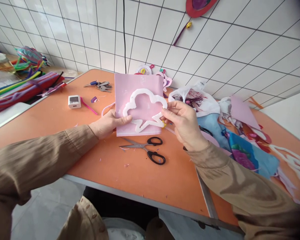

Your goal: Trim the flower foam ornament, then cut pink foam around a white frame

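A pink sheet (pixel 121 83) is held up over the orange table. Against its front lies a white cloud-shaped outline (pixel 143 91) with an open middle and pointed lower edges. My left hand (pixel 110 122) grips the sheet's lower left edge, its thumb on the sheet and touching the outline's left side; its fingers are hidden behind. My right hand (pixel 183 121) pinches the outline's right end between thumb and fingers. Black-handled scissors (pixel 142 145) lie just below the sheet, blades spread and pointing left.
Keys (pixel 103 86) and a white charger block (pixel 74 102) lie on the table (pixel 110 170) at left. Colourful pipe cleaners (pixel 27 90) pile up farther left. A white plastic bag (pixel 210 103) and blue packaging (pixel 252 150) crowd the right. Behind stands a tiled wall (pixel 90 33).
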Demonstrator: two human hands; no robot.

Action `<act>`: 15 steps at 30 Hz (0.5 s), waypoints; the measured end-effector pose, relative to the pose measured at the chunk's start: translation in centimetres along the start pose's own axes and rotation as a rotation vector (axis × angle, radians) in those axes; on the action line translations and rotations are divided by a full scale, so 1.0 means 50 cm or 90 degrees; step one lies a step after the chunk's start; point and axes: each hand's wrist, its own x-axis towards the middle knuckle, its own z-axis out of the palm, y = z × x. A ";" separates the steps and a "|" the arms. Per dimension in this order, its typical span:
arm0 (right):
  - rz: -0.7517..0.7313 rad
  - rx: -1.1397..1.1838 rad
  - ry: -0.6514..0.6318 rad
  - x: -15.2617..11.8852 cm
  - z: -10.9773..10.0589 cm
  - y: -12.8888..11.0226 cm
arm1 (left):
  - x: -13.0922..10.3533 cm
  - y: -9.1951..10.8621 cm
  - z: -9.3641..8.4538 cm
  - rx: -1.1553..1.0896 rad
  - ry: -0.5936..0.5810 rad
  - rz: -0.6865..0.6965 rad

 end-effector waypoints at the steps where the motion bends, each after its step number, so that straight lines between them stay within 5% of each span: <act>1: 0.012 0.008 -0.002 0.000 0.000 0.000 | 0.000 0.000 0.000 -0.005 0.002 0.003; 8: 0.075 -0.012 -0.051 -0.008 0.002 -0.007 | 0.000 0.007 0.011 -0.006 -0.010 0.002; 15: 0.048 -0.049 -0.036 -0.003 -0.001 0.012 | -0.005 0.013 0.018 -0.027 0.060 -0.016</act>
